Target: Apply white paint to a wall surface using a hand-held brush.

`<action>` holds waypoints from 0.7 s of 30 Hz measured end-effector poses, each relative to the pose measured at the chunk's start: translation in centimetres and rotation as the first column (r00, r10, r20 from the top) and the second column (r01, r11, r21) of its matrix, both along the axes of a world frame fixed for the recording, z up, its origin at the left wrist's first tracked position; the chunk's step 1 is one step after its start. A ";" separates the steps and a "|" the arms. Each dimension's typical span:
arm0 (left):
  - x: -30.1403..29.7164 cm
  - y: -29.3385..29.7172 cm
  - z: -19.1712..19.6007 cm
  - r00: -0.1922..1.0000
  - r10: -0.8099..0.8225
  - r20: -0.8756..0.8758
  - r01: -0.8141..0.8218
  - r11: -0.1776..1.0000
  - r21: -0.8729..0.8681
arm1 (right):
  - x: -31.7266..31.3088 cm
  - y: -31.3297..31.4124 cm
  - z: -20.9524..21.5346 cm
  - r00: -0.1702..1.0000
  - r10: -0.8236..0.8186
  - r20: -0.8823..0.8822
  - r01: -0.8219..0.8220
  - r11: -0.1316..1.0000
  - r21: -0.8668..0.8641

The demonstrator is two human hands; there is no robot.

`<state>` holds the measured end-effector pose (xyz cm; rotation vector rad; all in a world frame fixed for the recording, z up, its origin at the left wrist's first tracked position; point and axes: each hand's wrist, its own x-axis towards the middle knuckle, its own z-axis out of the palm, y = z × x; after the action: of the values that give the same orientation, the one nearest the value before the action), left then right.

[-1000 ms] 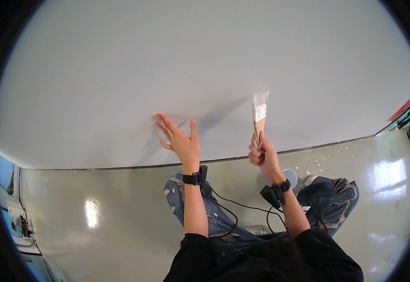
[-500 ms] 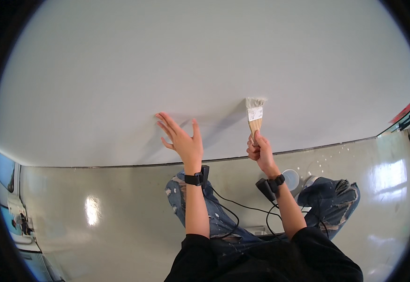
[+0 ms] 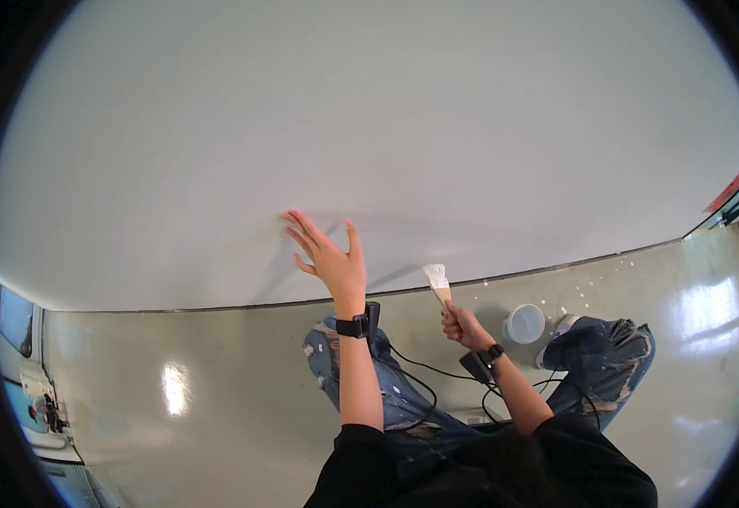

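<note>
A flat paintbrush (image 3: pixel 439 283) with white-coated bristles and a wooden handle is gripped in my right hand (image 3: pixel 464 327). Its bristle end points up and slightly left, near the bottom edge of the pale wall (image 3: pixel 386 127). My left hand (image 3: pixel 332 258) is spread out with its fingertips at the wall's surface; whether they all touch it I cannot tell. Just right of my right hand, a white tub (image 3: pixel 523 323) stands on the floor. The tub's contents are too pale to make out.
White paint drops (image 3: pixel 585 292) dot the glossy floor (image 3: pixel 217 364) at the right. Black cables (image 3: pixel 424 369) run between my wrist-worn devices, across my lap. My knees in ripped jeans (image 3: pixel 602 360) are bent on both sides. Some equipment (image 3: pixel 44 406) stands at the far left.
My right hand has drawn the paintbrush down from the wall toward me, and the brush now sits low by the wall's bottom edge. My left hand stays nearly in place.
</note>
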<state>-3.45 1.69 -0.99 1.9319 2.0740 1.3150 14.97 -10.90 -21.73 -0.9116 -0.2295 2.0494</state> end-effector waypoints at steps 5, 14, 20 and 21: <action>-0.4 -0.1 -0.3 1.000 -0.007 0.006 0.007 1.000 -0.005 | 1.0 -3.1 5.9 0.991 0.074 0.111 -0.074 0.997 -0.006; 0.3 -0.1 -0.2 0.999 -0.028 0.041 0.028 1.000 -0.005 | 12.9 -5.0 15.2 0.998 -0.051 0.046 0.043 0.987 0.156; 0.2 0.3 -1.2 1.000 0.021 -0.012 -0.020 0.999 0.026 | 21.7 -6.1 17.6 0.978 -0.108 0.179 0.066 0.972 0.227; 0.3 0.2 -1.0 1.000 0.028 -0.013 -0.028 0.999 0.029 | 22.7 -6.4 17.6 0.980 -0.122 0.154 0.083 0.968 0.236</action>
<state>-3.18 1.88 -2.02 1.9351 2.1074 1.3480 37.63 -17.29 -4.14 -0.9322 -0.4892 1.8085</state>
